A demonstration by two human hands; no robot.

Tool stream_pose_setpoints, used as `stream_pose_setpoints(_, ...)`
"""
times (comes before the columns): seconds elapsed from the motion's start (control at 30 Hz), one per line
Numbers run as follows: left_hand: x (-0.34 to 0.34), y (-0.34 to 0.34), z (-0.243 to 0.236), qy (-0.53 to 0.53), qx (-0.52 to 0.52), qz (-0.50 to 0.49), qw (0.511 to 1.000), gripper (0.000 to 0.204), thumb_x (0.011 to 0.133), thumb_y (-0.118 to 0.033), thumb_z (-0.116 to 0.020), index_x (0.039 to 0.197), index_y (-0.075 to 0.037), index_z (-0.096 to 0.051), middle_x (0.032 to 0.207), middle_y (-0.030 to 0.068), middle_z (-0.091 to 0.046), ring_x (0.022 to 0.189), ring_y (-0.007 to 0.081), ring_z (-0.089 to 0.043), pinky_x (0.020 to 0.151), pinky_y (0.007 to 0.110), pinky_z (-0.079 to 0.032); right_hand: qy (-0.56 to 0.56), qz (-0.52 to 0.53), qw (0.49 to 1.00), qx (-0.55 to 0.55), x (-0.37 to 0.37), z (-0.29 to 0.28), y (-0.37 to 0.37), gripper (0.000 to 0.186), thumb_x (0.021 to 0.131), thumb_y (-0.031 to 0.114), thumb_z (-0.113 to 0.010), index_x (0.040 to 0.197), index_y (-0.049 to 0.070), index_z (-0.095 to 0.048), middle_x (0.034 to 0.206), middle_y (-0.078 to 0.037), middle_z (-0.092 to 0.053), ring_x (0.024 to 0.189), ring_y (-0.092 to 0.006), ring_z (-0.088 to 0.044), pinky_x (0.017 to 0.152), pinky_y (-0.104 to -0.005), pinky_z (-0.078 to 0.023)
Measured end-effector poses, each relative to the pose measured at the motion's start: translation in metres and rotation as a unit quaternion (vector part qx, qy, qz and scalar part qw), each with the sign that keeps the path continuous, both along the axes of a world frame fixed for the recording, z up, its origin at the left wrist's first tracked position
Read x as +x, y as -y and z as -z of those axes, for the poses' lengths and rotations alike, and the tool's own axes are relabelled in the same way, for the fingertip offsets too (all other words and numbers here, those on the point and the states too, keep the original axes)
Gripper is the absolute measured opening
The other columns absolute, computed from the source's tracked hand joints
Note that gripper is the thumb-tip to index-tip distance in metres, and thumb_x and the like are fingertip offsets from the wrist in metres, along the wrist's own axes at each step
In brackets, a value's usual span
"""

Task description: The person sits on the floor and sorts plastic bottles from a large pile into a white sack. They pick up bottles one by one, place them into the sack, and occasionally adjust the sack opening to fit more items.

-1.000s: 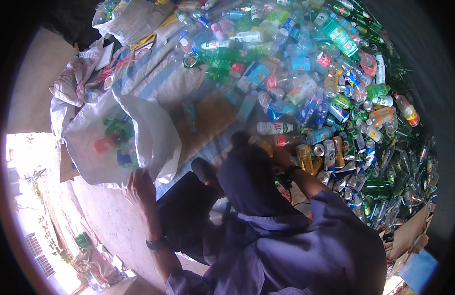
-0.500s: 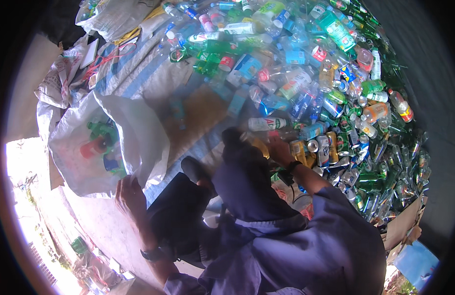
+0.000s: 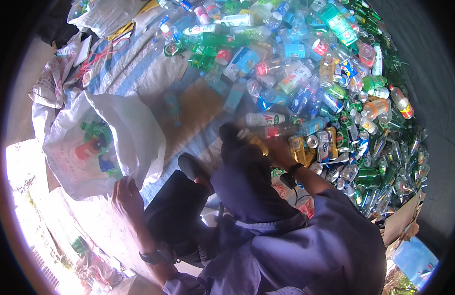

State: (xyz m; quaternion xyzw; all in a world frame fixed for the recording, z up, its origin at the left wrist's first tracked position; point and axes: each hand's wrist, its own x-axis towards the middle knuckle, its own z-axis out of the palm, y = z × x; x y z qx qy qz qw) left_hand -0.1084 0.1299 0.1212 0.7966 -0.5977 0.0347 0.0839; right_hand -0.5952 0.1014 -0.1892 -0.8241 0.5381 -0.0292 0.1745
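My left hand (image 3: pixel 127 197) is closed on the rim of a white woven sack (image 3: pixel 148 142) on the left, whose mouth gapes open. Inside the sack lie a green bottle (image 3: pixel 96 130), a bottle with a red label (image 3: pixel 88 148) and a blue-labelled one. Beyond my knee, my right hand (image 3: pixel 278 150) is at the near edge of the bottle heap, against a clear bottle with a red label (image 3: pixel 273 131). Its fingers are dim and partly hidden, so their grip does not show. A gold can (image 3: pixel 297 149) lies just right of this hand, and a white bottle (image 3: pixel 265 119) lies beyond it.
A large heap of plastic bottles and cans (image 3: pixel 306 73) spreads across the back and right. A striped sheet (image 3: pixel 127 73) covers the ground, with a flat piece of cardboard (image 3: pixel 200 101) on it. Another filled sack (image 3: pixel 102 17) stands at the far left.
The whole view has shifted slightly. My left hand stays on the sack's rim, and my right hand stays beside the red-labelled bottle with little visible movement.
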Motion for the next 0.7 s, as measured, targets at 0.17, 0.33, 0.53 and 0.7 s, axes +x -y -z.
stream_pose_setpoints(0.17,0.001,0.001,0.000,0.005,-0.003,0.001,1.000,0.013,0.091,-0.012,-0.066,0.101,-0.006,-0.072,0.091,0.0142,-0.071,0.080,0.0370,-0.071,0.070,0.047,-0.054,-0.137,0.024,0.986,-0.096,-0.001,0.013,0.028,0.063,0.086,0.041,-0.071,0.132,0.001,-0.054,0.121,-0.014,-0.058,0.113,-0.0312,-0.056,0.091,-0.0448,-0.048)
stream_pose_setpoints(0.33,0.001,0.000,0.000,0.005,0.006,0.004,1.000,0.012,0.091,-0.011,-0.066,0.101,-0.007,-0.072,0.092,0.0140,-0.071,0.080,0.0367,-0.071,0.069,0.046,-0.055,-0.194,0.053,0.979,-0.041,-0.002,0.031,0.042,0.057,0.091,0.045,-0.064,0.129,0.004,-0.057,0.120,-0.013,-0.058,0.112,-0.0298,-0.056,0.090,-0.0441,-0.045)
stream_pose_setpoints(0.53,0.002,0.002,0.000,-0.004,0.010,0.005,1.000,0.013,0.091,-0.011,-0.067,0.102,-0.007,-0.073,0.092,0.0139,-0.071,0.080,0.0371,-0.071,0.069,0.046,-0.055,-0.240,-0.007,0.971,-0.008,-0.011,0.036,0.051,0.056,0.089,0.051,-0.067,0.124,0.007,-0.061,0.115,-0.011,-0.059,0.112,-0.0293,-0.056,0.092,-0.0464,-0.043)
stream_pose_setpoints(0.7,0.001,0.003,-0.002,-0.003,0.021,0.005,1.000,0.012,0.091,-0.011,-0.068,0.101,-0.008,-0.073,0.093,0.0138,-0.071,0.080,0.0374,-0.070,0.069,0.046,-0.054,-0.066,0.008,0.996,-0.055,-0.017,0.021,0.049,0.059,0.082,0.055,-0.074,0.118,0.009,-0.066,0.112,-0.012,-0.060,0.110,-0.0295,-0.057,0.091,-0.0464,-0.044)
